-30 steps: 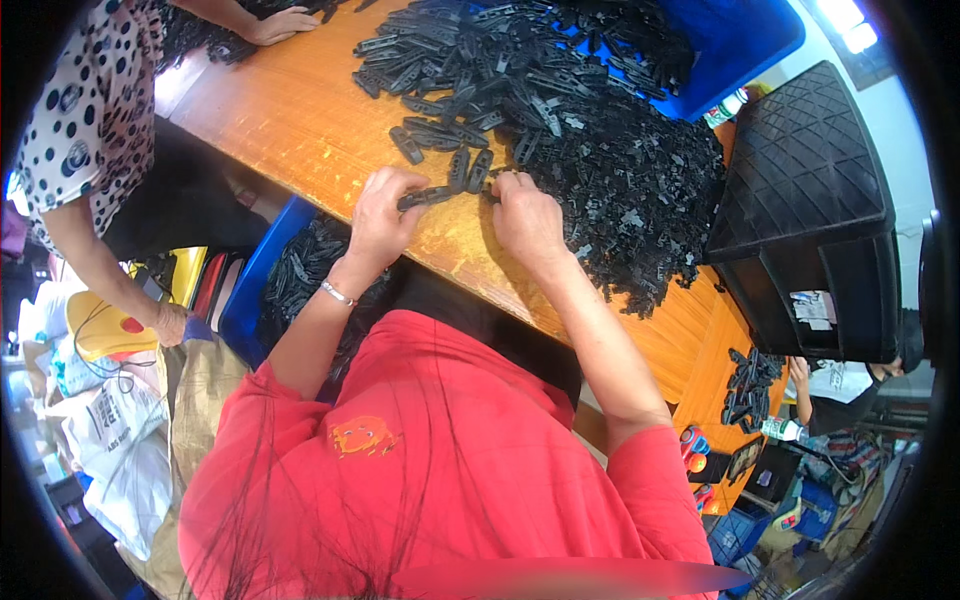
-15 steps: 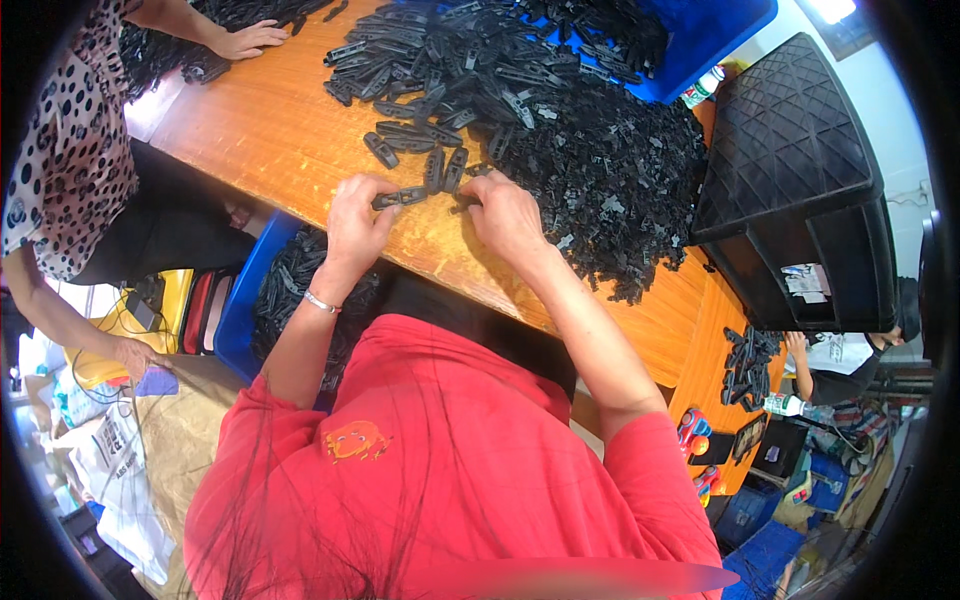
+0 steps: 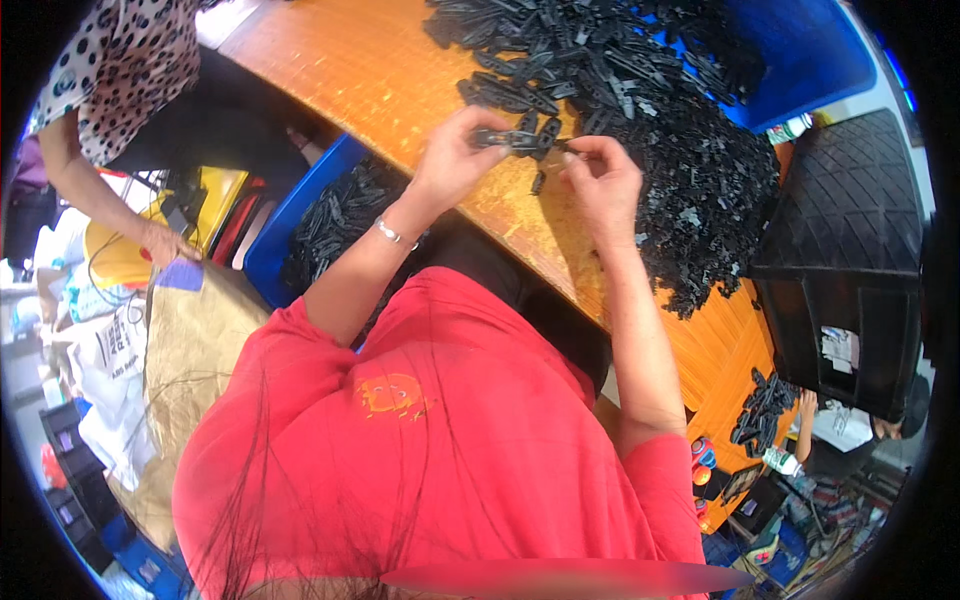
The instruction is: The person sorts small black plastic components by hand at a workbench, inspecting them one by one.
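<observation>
My left hand (image 3: 450, 165) pinches one end of a long, slotted black plastic part (image 3: 490, 138) above the wooden table. My right hand (image 3: 606, 185) is closed close to its other end, thumb and forefinger together on a small dark piece (image 3: 564, 147) that is hard to make out. Just behind the fingers lie a couple more long black parts (image 3: 547, 133). Below them on the tabletop rests a small black piece (image 3: 538, 183). Beyond my hands spreads a heap of long black parts (image 3: 540, 55), and beside my right hand is a heap of small black clips (image 3: 690, 190).
A blue bin (image 3: 815, 65) stands at the far right, a large black crate (image 3: 850, 200) nearer. Another blue bin (image 3: 290, 225) of black parts sits below the table edge (image 3: 400, 160) at left. A person in a spotted top (image 3: 145, 70) stands left; another person (image 3: 845, 428) is at right.
My view has turned, so the table and heaps sit further right and higher. Both hands remain close together around the long black part. The other person's hand on the table has left view.
</observation>
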`<state>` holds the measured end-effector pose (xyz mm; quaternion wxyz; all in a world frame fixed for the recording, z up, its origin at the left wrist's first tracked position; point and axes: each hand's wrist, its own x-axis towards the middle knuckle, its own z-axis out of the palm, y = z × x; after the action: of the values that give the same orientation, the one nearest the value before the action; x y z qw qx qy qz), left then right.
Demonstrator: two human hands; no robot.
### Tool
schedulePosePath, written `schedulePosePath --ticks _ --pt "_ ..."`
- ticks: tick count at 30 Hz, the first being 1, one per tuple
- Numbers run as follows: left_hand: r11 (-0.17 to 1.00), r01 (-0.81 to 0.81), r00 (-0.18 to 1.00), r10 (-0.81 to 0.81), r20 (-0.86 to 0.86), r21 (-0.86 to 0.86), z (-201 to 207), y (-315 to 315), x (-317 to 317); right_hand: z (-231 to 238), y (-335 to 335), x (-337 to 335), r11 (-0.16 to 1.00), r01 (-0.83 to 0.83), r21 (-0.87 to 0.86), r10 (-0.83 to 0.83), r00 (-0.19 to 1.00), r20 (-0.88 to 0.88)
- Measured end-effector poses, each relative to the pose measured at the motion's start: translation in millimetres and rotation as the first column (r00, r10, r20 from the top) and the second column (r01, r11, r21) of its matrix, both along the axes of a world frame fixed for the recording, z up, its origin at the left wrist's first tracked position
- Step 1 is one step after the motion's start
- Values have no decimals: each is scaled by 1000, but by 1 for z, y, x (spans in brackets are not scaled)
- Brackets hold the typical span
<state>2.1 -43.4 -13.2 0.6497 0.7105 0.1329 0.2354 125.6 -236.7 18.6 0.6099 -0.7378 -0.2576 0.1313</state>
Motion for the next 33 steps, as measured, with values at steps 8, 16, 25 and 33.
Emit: schedulePosePath --ticks 8,16,25,33 --pt "968 139 990 -128 62 -209 29 -13 4 24 16 -29 991 -48 125 35 994 103" --pt "967 187 982 -181 47 -171 40 -12 1 27 18 -32 995 -89 44 57 871 489" --pt "955 228 973 -217 81 -191 33 -12 0 26 15 -33 993 -110 37 79 873 482" --pt "691 298 951 -270 148 -658 28 -13 -11 32 21 -38 983 -72 166 6 930 368"
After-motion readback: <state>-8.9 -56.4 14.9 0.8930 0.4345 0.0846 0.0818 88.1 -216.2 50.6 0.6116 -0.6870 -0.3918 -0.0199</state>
